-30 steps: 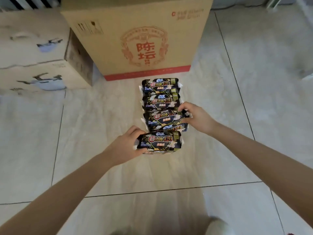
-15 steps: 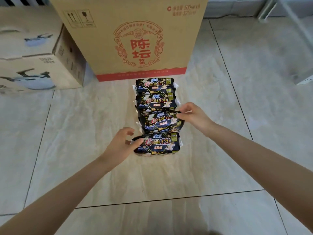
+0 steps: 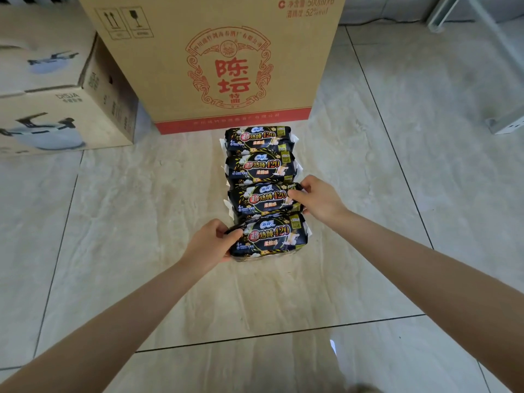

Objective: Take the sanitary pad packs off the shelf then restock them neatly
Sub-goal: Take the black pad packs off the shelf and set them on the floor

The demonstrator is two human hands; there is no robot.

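Note:
Several black sanitary pad packs lie in a row on the tiled floor, running away from me toward a big cardboard box. My left hand (image 3: 211,241) grips the left end of the nearest pack (image 3: 272,236). My right hand (image 3: 317,198) pinches the right end of the second pack (image 3: 262,199), which sits slightly askew. Beyond it lie the third pack (image 3: 261,165) and the farthest pack (image 3: 259,139), which almost touches the box. No shelf is in view.
A large brown carton with red print (image 3: 215,61) stands right behind the row. A smaller carton printed with a cooker (image 3: 62,92) sits to its left. A white metal frame foot (image 3: 507,124) is at the right edge. Beige floor tiles (image 3: 141,222) surround the packs.
My left hand has closed its fingers onto the nearest pack's left end after briefly loosening. The right hand stays on the second pack, which now lies flatter in the row.

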